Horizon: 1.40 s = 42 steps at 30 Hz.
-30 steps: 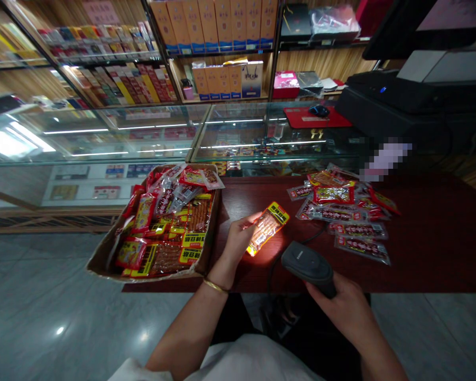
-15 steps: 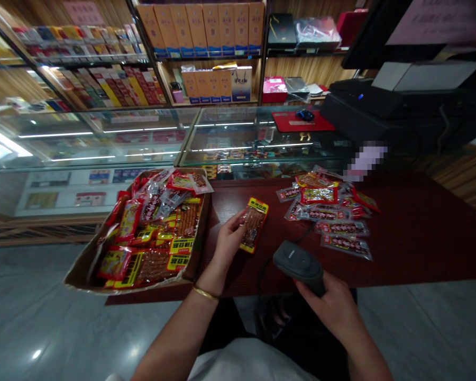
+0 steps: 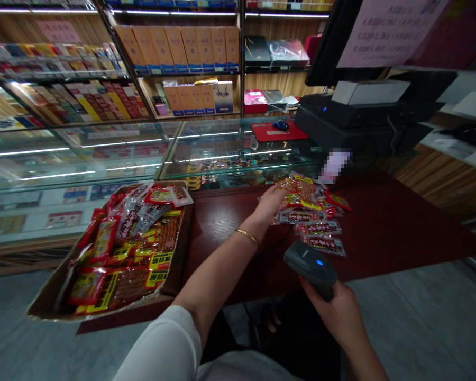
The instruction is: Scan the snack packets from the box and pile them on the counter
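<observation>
My left hand [image 3: 272, 203] reaches to the left edge of a pile of snack packets [image 3: 301, 216] on the dark red counter. Its fingers are stretched out and partly hidden. Just beyond the fingertips, a yellow-edged packet of brown snack strips [image 3: 307, 191] lies tilted on top of the pile, apart from the hand. My right hand [image 3: 339, 307] is wrapped round the handle of a dark grey barcode scanner [image 3: 311, 262], held over the counter's front edge with a blue light lit on top.
On the left stands an open cardboard box [image 3: 177, 264] full of similar packets. Behind is a glass display case [image 3: 218, 145] with a red mouse mat [image 3: 264, 132] on it. A black monitor [image 3: 325, 47] and a dark machine [image 3: 321, 124] stand at the back right.
My left hand has moved right and forward from the counter's middle to the pile; the yellow-edged packet it held now lies there. The scanner's blue light has come on. The view has shifted right.
</observation>
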Each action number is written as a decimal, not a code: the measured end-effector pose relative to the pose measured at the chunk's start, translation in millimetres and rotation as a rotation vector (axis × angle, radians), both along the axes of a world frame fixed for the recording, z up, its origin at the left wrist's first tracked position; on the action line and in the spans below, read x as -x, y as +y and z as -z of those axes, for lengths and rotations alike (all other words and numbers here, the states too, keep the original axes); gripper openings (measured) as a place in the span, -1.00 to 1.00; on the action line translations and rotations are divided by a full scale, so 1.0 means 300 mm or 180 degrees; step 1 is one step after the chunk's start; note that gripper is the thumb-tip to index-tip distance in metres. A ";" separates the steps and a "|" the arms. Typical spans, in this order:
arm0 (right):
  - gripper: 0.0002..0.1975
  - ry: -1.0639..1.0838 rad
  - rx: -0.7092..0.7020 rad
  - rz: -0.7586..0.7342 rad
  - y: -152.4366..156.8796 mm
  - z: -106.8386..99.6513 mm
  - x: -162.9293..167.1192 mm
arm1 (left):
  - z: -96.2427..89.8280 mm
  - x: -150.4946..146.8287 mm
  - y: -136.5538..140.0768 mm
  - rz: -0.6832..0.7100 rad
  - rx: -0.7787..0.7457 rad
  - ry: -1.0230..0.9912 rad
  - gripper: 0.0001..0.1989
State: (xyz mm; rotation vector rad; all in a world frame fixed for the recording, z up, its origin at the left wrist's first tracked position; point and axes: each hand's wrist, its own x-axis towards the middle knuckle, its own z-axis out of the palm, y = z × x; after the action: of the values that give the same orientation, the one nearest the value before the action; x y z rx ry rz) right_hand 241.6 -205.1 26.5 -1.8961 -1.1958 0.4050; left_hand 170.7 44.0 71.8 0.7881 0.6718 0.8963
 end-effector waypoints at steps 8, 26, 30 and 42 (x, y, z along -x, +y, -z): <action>-0.62 -0.0133 0.0198 -0.0247 0.025 0.081 0.020 | -0.026 0.456 -0.282 -0.0816 -0.2077 0.1631 -0.67; -0.64 -0.0272 0.0341 -0.0668 0.090 0.074 0.109 | -0.198 1.285 -0.521 -0.1747 -0.1476 0.6639 -0.64; -0.58 -0.0044 0.0492 -0.0375 0.088 0.051 0.102 | -0.257 1.159 -0.548 -0.3189 -0.1842 0.5057 -0.61; -0.61 0.0430 0.0150 -0.0099 0.065 -0.008 0.104 | 0.115 0.584 -0.348 -0.1285 0.0315 0.0069 -0.75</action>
State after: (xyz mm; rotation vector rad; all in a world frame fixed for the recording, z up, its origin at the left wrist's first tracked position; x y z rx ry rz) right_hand 210.3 -185.5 28.8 -1.8607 -1.1361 0.5736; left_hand -4.4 -60.4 37.2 0.5824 0.9063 1.2101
